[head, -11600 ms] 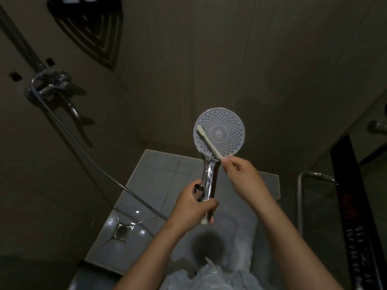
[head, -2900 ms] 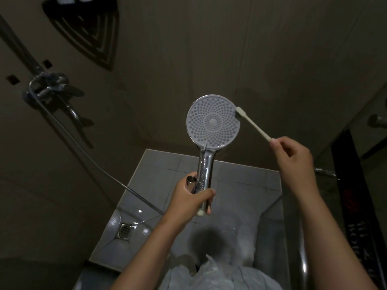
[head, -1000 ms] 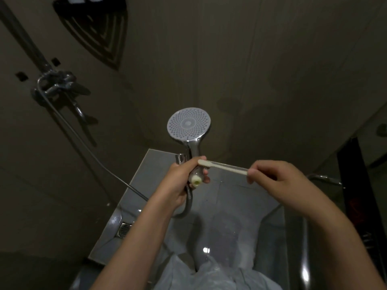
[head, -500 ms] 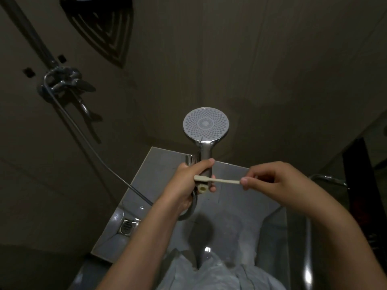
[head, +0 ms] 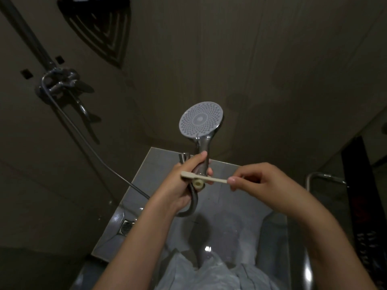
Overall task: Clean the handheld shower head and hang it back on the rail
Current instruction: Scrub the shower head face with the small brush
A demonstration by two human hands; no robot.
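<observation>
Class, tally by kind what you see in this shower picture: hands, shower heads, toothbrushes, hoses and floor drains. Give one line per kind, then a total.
hands: 2 (left hand, right hand)
shower head: 1
toothbrush: 1
hose: 1
floor drain: 1
total: 6

left grip (head: pixel 182 186) curled, right grip (head: pixel 264 183) pinching

Open air above and right of the round chrome shower head with pale grey nozzle face (head: pixel 201 120), up to the dull beige wall panels (head: pixel 272 70). Leftward, toward the dark vertical rail (head: pixel 27 32) and chrome mixer valve (head: pixel 60 80), the thin grey metal hose (head: pixel 194 203) slants across the gap. Right side tight: a curved chrome tube bar (head: pixel 324 176) stands near the right hand (head: pixel 257 185), and a slim beige toothbrush (head: pixel 217 180) bridges the space between it and the left hand (head: pixel 182 183).
</observation>
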